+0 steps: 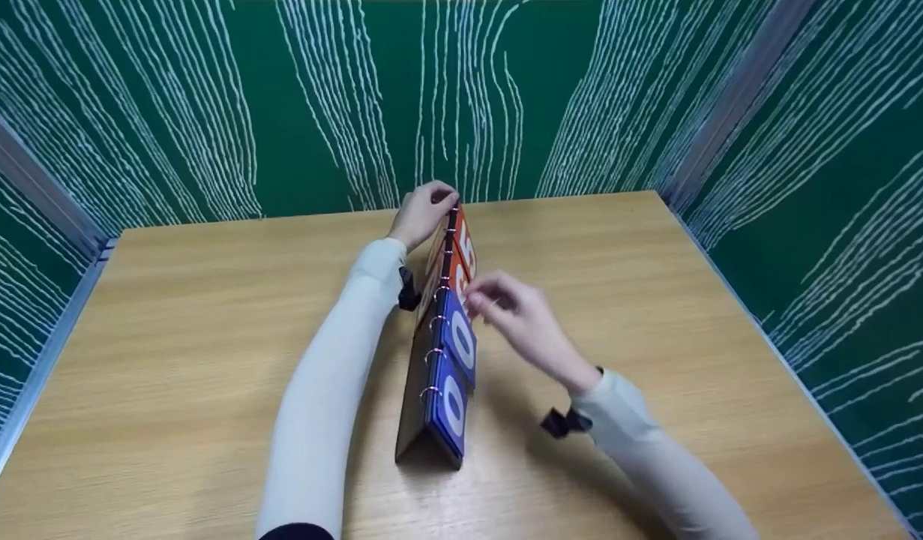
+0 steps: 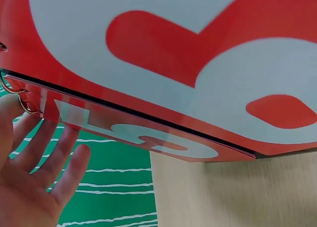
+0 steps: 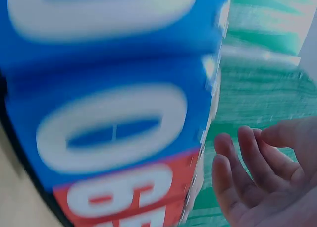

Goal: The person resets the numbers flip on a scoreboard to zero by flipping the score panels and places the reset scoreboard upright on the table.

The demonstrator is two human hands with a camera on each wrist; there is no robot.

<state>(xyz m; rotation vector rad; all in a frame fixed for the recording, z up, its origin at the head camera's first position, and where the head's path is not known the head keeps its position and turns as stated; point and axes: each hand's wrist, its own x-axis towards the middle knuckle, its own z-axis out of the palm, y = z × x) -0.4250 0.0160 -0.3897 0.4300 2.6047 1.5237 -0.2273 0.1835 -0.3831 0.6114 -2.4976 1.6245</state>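
A tent-shaped flip scoreboard (image 1: pixel 412 420) stands lengthwise on the table, its number cards hung on metal rings along the ridge. Two blue cards showing 0 (image 1: pixel 452 405) are at the near end; red cards with 6 and 5 (image 1: pixel 466 241) fill the far end. My left hand (image 1: pixel 424 215) grips the ridge at the far end, thumb and index finger on it; in the left wrist view its fingertips meet the ring edge of a red card (image 2: pixel 133 130). Beside the middle cards is my right hand (image 1: pixel 528 322), fingers loosely bent and holding nothing in the right wrist view.
The light wooden table (image 1: pixel 206 322) extends on both sides of the scoreboard. Green panels (image 1: pixel 566 90) with white wavy lines rise behind it and at the sides, joined by grey metal posts (image 1: pixel 738 105). Black wrist straps (image 1: pixel 409 289) sit over the pale sleeves.
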